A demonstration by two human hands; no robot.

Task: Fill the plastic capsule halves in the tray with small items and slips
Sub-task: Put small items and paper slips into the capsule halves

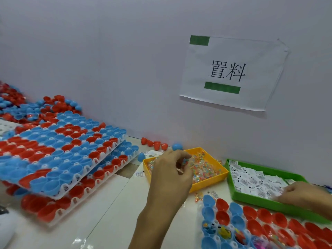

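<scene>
Small wrapped items are pinched by the left hand [170, 169] over the yellow bin [206, 184]; slips [255, 182] are fingered by the curled right hand [301, 194]; single pieces should be separated

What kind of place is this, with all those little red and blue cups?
Probably a small packing workshop. Stacked white trays of red and blue plastic capsule halves sit by the wall, a yellow plastic bin of tiny colourful items and a green plastic bin of paper slips supply them, and a printed paper sign labels the station.
</scene>
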